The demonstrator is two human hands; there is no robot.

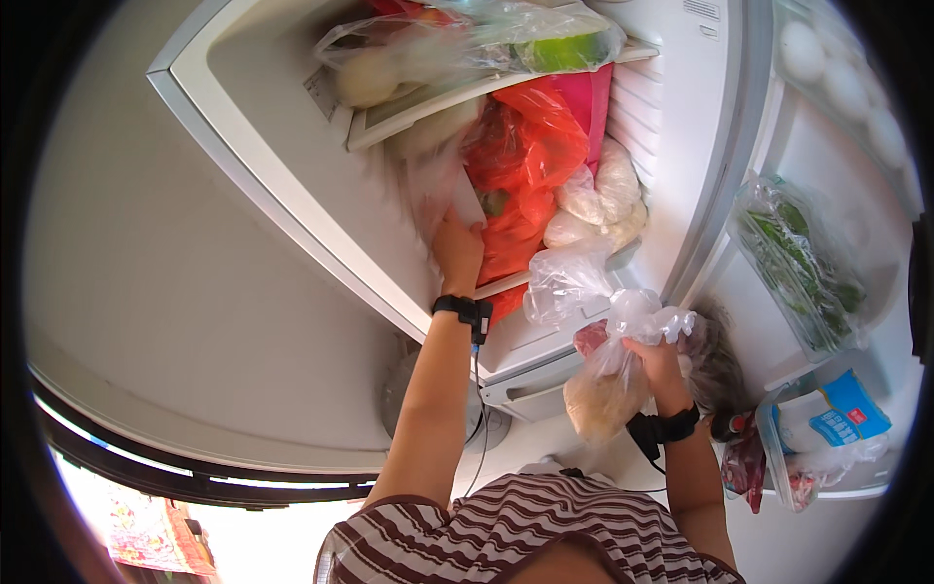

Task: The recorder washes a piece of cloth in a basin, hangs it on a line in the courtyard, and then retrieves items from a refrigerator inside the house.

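Observation:
My left hand (457, 255) reaches into the lower part of an open refrigerator, beside red plastic bags (525, 136). Its fingers are mostly hidden, next to a pale, motion-blurred shape (428, 180), so I cannot make out whether they grip anything. Outside the compartment, my right hand (662, 372) is closed round the gathered necks of clear plastic bags. One hanging bag (603, 397) has beige contents, and a dark reddish piece (591, 337) shows through the plastic beside it. Behind the red bags, at the right wall, lie clear bags of pale food (608, 200).
Above is a shelf (418, 109) loaded with bagged produce (564, 51). The open door (715, 292) on the right carries eggs (804, 51), a box of green vegetables (798, 263) and a blue-and-white package (839, 414). A round metal container (401, 399) stands below on the left.

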